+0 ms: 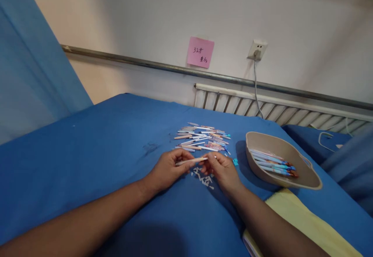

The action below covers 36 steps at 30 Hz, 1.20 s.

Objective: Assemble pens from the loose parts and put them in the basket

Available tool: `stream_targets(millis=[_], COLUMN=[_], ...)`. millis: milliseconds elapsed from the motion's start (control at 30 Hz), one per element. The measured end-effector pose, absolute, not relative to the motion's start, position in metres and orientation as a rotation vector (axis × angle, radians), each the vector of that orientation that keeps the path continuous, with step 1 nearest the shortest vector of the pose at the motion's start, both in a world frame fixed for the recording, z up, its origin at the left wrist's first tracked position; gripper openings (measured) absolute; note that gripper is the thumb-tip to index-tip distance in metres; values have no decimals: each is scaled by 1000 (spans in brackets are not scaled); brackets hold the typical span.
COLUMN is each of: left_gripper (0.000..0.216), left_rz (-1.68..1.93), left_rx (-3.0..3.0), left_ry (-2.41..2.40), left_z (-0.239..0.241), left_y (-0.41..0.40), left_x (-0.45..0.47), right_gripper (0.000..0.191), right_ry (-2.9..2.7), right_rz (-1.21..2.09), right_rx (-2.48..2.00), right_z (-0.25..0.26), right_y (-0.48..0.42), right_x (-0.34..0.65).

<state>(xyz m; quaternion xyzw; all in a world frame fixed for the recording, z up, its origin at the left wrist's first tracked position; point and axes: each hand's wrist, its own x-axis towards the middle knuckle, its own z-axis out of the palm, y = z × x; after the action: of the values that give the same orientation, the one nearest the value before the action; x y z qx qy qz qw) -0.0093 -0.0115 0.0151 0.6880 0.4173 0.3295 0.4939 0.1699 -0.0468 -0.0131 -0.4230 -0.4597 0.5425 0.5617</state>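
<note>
A slim pen (194, 160) with a pale peach barrel lies level between my two hands. My left hand (170, 167) is closed round its barrel with thumb and fingers. At the white end of the same pen, my right hand (220, 168) pinches with thumb and fingertips; what exactly they grip there is partly hidden. Just beyond my hands, a loose pile of pens (201, 136) in white, peach and light blue is spread on the blue cloth (116, 140). Small white scraps (205, 180) are scattered under and between my hands.
Right of my hands stands a beige basket (309, 177) with several blue and white pens (272, 164) inside. A yellow cloth (303, 218) lies near my right forearm. Small turquoise pieces (235, 162) sit left of the basket. Behind are a radiator (233, 103) and a rail (145, 63).
</note>
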Motion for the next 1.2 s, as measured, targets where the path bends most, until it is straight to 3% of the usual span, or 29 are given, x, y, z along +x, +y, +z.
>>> stream_targets(millis=[433, 867, 1200], left_gripper=[19, 14, 12], left_rz=[879, 980, 965], left_rx=[1869, 1914, 1857], left_ry=[1043, 1034, 1013], left_z=[26, 25, 26], left_y=[-19, -21, -26], left_x=[-13, -13, -8], right_gripper=[42, 35, 45], right_ry=[-962, -897, -1006], right_rz=[1534, 1455, 1611], right_rx=[-921, -886, -896], right_z=[-15, -17, -10], right_y=[-50, -47, -57], right_x=[164, 171, 161])
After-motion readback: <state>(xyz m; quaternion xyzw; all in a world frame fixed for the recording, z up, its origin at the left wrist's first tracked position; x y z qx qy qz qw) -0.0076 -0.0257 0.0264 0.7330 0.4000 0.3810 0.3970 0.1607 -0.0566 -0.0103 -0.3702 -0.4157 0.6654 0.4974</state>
